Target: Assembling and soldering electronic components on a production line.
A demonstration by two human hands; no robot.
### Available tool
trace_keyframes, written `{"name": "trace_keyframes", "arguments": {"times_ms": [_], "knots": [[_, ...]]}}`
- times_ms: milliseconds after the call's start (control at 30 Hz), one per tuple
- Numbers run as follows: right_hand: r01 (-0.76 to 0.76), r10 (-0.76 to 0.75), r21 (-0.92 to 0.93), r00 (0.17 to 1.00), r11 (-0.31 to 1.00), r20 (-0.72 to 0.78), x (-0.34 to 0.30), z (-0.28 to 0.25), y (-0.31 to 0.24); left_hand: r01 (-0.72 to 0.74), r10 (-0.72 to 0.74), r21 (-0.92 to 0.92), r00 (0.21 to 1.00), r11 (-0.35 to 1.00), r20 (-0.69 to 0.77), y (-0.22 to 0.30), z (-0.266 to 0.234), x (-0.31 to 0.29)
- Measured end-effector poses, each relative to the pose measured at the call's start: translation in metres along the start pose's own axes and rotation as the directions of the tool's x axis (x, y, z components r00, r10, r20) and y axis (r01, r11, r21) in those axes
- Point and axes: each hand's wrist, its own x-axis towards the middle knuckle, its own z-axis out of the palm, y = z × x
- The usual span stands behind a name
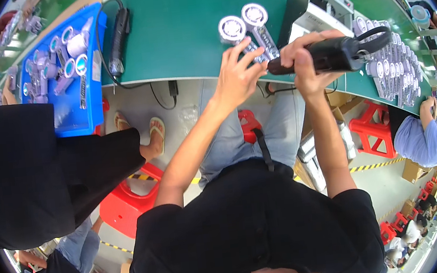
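Observation:
Two pale handheld fans with round heads lie side by side on the green table. My left hand (239,73) is closed on the handle of the nearer-left handheld fan (232,28), its fingers pressed along it. The other fan (255,15) lies just right of it, its handle slanting toward my hands. In my right hand (309,63) is a black electric screwdriver (335,54), held sideways with its narrow end pointing left at the fan handles. A black loop hangs off its thick end. My fingers hide where the tool's tip meets the fan, if it does.
A blue bin (97,90) of fans stands at the left. Beside it lies a corded black tool (121,37). A black-and-grey box-shaped device (317,11) sits behind my right hand. Rows of fans (395,72) cover the table's right. A person in black (25,173) is close on my left.

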Motion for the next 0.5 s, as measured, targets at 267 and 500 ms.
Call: {"name": "trace_keyframes", "arguments": {"times_ms": [267, 500], "knots": [[0.098, -0.098, -0.005, 0.98, 0.995, -0.171, 0.013, -0.051, -0.058, 0.22, -0.212, 0.208, 0.975, 0.953, -0.062, 0.058, 0.032, 0.026], [0.026, -0.062, -0.087, 0.898, 0.996, -0.436, -0.043, -0.132, -0.099, 0.166, -0.194, 0.343, 0.98, 0.924, 0.048, 0.005, 0.027, 0.069]]}}
